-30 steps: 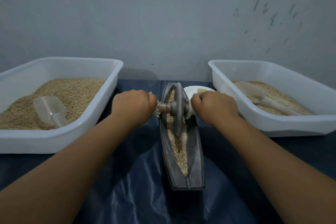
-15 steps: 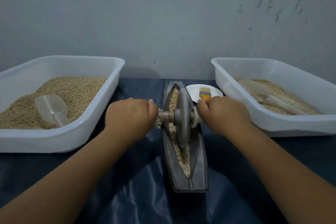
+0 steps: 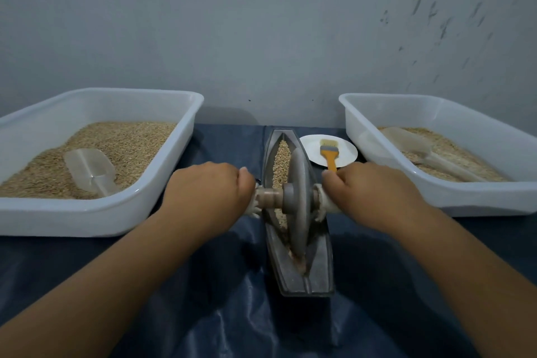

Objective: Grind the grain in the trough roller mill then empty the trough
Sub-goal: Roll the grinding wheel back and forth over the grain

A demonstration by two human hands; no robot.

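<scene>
A dark boat-shaped trough (image 3: 316, 279) lies lengthwise on the blue sheet, with grain (image 3: 282, 157) showing in its far half. A grey roller wheel (image 3: 299, 200) stands in the trough's middle to near part on a wooden axle (image 3: 268, 194). My left hand (image 3: 209, 195) grips the axle's left handle. My right hand (image 3: 369, 195) grips the right handle. Both fists hide the handle ends.
A white tub (image 3: 162, 206) of grain with a clear scoop (image 3: 90, 171) sits at the left. A second white tub (image 3: 470, 197) with grain and a scoop (image 3: 430, 157) sits at the right. A white plate (image 3: 312, 151) with an orange brush (image 3: 329, 154) lies behind the trough. A grey wall stands close behind.
Both hands have drawn the roller toward me along the trough. More grain shows at the far end, and the plate and brush have come into view.
</scene>
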